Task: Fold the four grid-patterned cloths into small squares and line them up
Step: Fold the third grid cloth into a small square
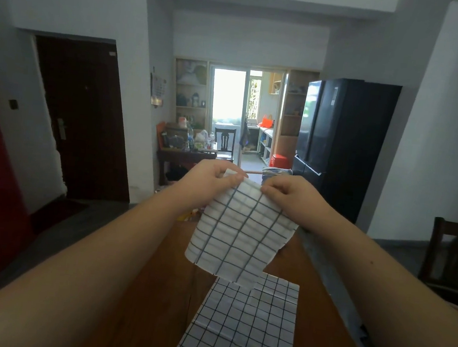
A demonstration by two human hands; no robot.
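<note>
While both hands pinch its top corners, left hand (213,175) and right hand (290,192) each with a tight grip, the white dark-gridded cloth (240,230) hangs above the brown wooden bench (155,292), likely for folding; another gridded cloth (243,328) lies flat below.

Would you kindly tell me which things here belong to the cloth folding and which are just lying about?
Job: held cloth, pinched by left hand and right hand; flat cloth on the table.
Lying about: fridge, door, near chair, far table.
</note>
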